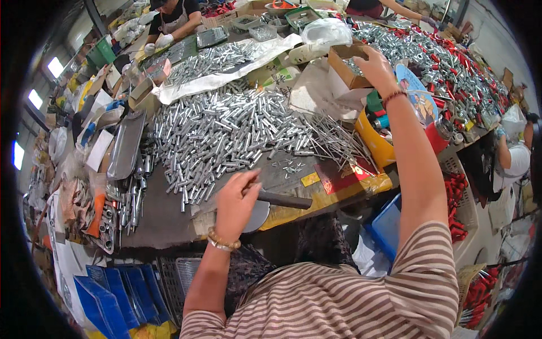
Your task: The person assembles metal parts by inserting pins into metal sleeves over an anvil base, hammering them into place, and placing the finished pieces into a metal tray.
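Observation:
My right hand (pixel 377 69) is at a small open cardboard box (pixel 337 72), its fingertips over the box's right side with thumb and fingers apart. Small metal parts show inside the box. Close to the table's front edge, my left hand (pixel 236 203) hovers with loosely bent fingers, the thumb apart from them and nothing visible between. Just right of it lies a dark bar-like piece (pixel 285 199), beside a pale rounded plate (pixel 257 216). A wide heap of silvery metal sleeves (pixel 226 133) spreads beyond my left hand. Thin metal rods (pixel 337 138) lie right of the heap.
A yellow container (pixel 374 140) and a red cylinder (pixel 437 135) stand by my right forearm. Red-handled metal parts (pixel 446 70) pile up at far right. A grey metal tray (pixel 126 146) leans at left. Blue bins (pixel 121 296) sit below left. Other people work around the table.

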`<state>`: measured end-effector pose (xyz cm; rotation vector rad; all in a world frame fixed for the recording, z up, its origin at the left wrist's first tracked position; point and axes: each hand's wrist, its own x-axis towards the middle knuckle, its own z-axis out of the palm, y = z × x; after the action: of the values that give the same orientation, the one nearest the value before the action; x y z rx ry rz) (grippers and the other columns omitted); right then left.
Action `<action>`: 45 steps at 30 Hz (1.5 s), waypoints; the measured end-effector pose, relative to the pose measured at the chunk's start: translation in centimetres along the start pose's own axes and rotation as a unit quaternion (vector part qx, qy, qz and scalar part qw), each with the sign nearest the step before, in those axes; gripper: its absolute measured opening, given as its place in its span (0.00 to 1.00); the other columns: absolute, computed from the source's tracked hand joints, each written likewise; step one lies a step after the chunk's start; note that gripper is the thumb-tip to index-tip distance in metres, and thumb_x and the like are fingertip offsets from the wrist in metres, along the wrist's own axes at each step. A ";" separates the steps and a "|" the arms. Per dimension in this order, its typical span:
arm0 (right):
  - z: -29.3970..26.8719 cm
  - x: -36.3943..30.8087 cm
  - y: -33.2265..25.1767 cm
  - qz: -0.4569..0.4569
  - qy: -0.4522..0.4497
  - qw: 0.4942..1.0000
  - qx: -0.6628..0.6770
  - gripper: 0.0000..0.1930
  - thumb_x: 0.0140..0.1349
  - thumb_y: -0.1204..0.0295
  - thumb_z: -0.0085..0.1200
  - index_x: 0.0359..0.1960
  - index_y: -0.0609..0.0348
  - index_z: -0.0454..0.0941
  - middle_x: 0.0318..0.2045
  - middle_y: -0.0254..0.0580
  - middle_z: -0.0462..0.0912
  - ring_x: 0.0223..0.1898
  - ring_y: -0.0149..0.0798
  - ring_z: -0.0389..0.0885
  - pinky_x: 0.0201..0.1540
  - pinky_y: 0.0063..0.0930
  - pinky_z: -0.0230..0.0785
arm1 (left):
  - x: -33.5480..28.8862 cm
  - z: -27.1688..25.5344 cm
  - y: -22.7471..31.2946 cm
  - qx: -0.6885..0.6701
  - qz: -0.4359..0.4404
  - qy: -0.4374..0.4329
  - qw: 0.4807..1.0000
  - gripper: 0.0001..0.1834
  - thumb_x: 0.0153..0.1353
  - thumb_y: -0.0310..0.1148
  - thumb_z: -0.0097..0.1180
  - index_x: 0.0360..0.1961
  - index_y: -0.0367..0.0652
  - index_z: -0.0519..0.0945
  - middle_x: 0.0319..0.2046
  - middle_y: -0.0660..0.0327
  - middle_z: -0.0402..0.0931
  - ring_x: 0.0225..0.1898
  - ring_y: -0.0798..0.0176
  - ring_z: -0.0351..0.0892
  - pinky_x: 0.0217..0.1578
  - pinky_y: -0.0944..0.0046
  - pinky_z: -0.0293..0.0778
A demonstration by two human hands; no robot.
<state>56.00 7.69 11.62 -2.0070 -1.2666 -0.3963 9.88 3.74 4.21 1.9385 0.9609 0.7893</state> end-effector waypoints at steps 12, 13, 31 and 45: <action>0.9 -22.7 -8.5 -0.094 -0.212 0.966 -0.118 0.03 0.55 0.74 0.62 0.29 0.59 0.82 0.33 0.47 0.81 0.39 0.53 0.86 0.42 0.47 0.79 | 5.8 5.8 -3.9 0.288 0.167 -0.051 0.942 0.12 0.60 0.22 0.56 0.44 0.40 0.84 0.42 0.52 0.78 0.48 0.44 0.78 0.50 0.48 0.76; 1.3 -22.8 -8.4 -0.096 -0.212 0.966 -0.114 0.03 0.55 0.74 0.62 0.29 0.59 0.82 0.33 0.47 0.81 0.39 0.53 0.86 0.42 0.47 0.79 | 5.9 6.3 -4.0 0.282 0.183 -0.044 0.941 0.12 0.59 0.21 0.56 0.44 0.40 0.84 0.42 0.52 0.77 0.47 0.45 0.78 0.50 0.49 0.76; -0.5 -22.5 -6.3 -0.092 -0.173 0.978 -0.077 0.04 0.52 0.76 0.63 0.29 0.58 0.80 0.35 0.45 0.79 0.42 0.51 0.84 0.42 0.45 0.78 | 5.8 7.6 -3.0 0.228 0.180 -0.054 0.955 0.14 0.61 0.21 0.56 0.47 0.43 0.85 0.43 0.55 0.78 0.50 0.46 0.77 0.50 0.50 0.76; 0.9 -23.6 -7.4 -0.126 -0.145 0.974 -0.121 0.03 0.55 0.76 0.58 0.29 0.56 0.83 0.33 0.43 0.79 0.39 0.47 0.84 0.40 0.40 0.78 | 5.9 7.2 -2.7 0.215 0.160 -0.092 0.959 0.15 0.62 0.20 0.54 0.48 0.42 0.83 0.43 0.53 0.77 0.51 0.45 0.76 0.52 0.49 0.75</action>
<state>38.30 -5.16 0.06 -2.1706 -1.7386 -0.4026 17.74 6.93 -0.55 2.5429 0.7576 0.5922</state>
